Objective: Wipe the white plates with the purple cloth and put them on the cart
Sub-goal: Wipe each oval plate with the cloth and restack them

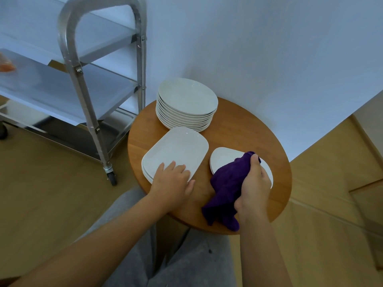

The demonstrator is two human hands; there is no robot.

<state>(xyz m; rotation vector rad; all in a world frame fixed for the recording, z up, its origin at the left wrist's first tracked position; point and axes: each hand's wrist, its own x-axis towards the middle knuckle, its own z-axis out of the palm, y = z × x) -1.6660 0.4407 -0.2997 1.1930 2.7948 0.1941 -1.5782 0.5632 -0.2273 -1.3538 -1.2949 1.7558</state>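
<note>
No legible text, label, brand or number — plates, cloth, cart all unmarked.

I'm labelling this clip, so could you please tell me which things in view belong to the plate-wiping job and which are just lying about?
Part of the job:
purple cloth, held in the right hand
rectangular plates, under the left hand
triangular plates
stack of round plates
cart

Just lying about:
round wooden table
orange thing on the cart shelf, too blurred to identify

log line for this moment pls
left hand resting on rectangular plates | right hand gripping purple cloth over triangular plate | cart holds no plates
</note>
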